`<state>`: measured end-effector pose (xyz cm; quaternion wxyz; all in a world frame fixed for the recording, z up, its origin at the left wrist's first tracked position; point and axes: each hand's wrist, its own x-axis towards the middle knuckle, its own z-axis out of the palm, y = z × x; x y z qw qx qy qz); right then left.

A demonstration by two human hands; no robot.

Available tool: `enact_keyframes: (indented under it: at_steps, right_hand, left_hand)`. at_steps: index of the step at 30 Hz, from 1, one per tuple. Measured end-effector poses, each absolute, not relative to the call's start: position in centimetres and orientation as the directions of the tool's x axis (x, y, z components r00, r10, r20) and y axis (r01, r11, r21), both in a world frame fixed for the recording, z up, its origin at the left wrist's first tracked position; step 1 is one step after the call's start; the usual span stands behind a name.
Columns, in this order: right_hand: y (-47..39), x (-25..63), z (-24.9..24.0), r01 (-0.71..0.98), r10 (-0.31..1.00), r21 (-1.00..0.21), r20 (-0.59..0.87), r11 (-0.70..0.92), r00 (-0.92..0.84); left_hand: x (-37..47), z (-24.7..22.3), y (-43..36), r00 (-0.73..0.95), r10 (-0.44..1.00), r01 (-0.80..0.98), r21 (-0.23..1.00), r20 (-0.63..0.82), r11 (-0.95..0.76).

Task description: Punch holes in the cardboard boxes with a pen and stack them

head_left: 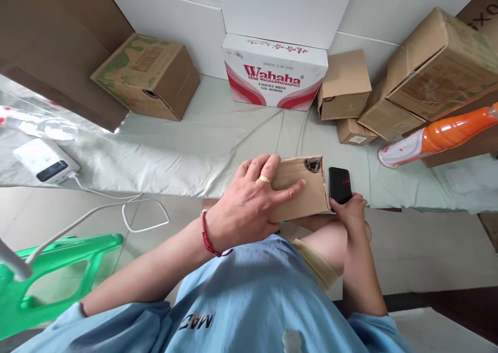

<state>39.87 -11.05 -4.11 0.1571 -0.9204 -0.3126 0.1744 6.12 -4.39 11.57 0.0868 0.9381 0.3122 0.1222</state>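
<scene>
A small brown cardboard box (295,200) with a dark-edged hole in one corner lies at the near edge of the cloth-covered table. My left hand (259,197), wearing a ring and a red bracelet, is on the box. Several of its fingers curl over the far side while one stretches across the top; the thumb is mostly hidden. Just right of the box is a black phone (340,184). My right hand (350,207) grips the phone's near end, with the thumb on the side toward the box.
At the back stand a Wahaha carton (274,75), a green-printed box (150,75) and several brown boxes (345,85). An orange and white bottle (436,137) is at the right. A white device (45,161) with a cable sits at left, above a green stool (89,270).
</scene>
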Motion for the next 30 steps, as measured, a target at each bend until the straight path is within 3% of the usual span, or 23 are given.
enact_keyframes:
  at_steps: [5,8,10,14,19,30]
  right_hand:
    - [-12.3,39.9,-2.0,0.400,0.669,-0.611,-0.304,-0.683,0.678]
    - [-14.6,36.8,1.8,0.339,0.790,-0.835,-0.170,-0.433,0.590]
    - [-16.4,33.5,5.0,0.341,0.843,-0.904,-0.040,-0.259,0.536]
    - [-18.2,27.1,9.2,0.402,0.870,-0.914,0.152,-0.057,0.470]
    - [-17.1,24.2,8.1,0.571,0.847,-0.821,0.302,-0.001,0.436]
    - [-16.7,24.1,7.3,0.556,0.823,-0.831,0.310,-0.008,0.476]
  left_hand:
    - [6.1,11.6,-3.6,0.765,0.622,0.575,0.261,0.165,-0.776]
    - [6.1,11.6,-3.1,0.766,0.623,0.574,0.268,0.159,-0.774]
    - [6.1,11.5,-2.8,0.765,0.622,0.569,0.277,0.169,-0.775]
    - [6.1,11.2,-2.7,0.744,0.630,0.560,0.308,0.222,-0.769]
    - [6.1,11.1,-3.2,0.751,0.618,0.555,0.287,0.232,-0.781]
    - [6.2,11.5,-3.7,0.749,0.622,0.566,0.265,0.230,-0.780]
